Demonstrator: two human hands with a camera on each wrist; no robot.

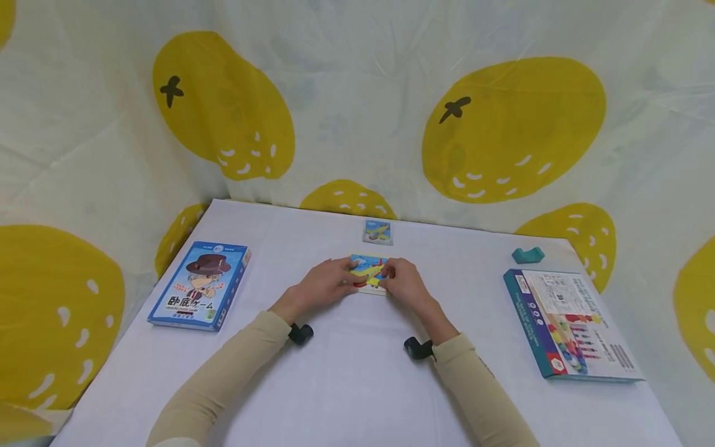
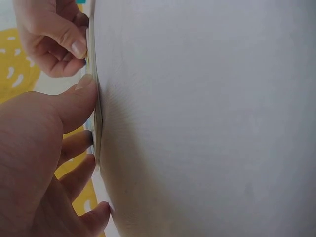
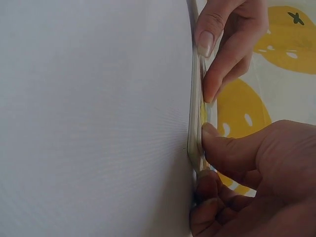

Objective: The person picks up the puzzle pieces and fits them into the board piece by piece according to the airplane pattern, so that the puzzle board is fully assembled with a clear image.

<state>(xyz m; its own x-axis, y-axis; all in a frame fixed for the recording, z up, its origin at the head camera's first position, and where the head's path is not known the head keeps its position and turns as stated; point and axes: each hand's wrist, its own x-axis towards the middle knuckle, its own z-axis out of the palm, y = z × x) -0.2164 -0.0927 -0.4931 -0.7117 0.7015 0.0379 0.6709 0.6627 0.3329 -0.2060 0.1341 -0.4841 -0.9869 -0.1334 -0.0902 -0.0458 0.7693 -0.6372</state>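
A small, flat airplane puzzle [image 1: 365, 268] with a yellow plane on a blue picture lies on the white table. My left hand [image 1: 328, 282] rests at its left side, thumb on top and fingers spread loosely by the edge. At the right end, my right hand [image 1: 406, 282] pinches the puzzle with thumb and curled fingers. The left wrist view shows the left hand [image 2: 44, 143] close up, and the right wrist view shows the right hand [image 3: 276, 168]. Any single piece under the right fingertips is hidden. Just behind lies a small picture card [image 1: 378, 232] with a similar yellow plane.
A blue game box [image 1: 200, 285] lies at the left of the table [image 1: 357, 385]. On the right are a white-and-teal game box [image 1: 575, 326] and a small teal object [image 1: 527, 255]. Behind the table hangs a cloth [image 1: 357, 124] with yellow fruit prints.
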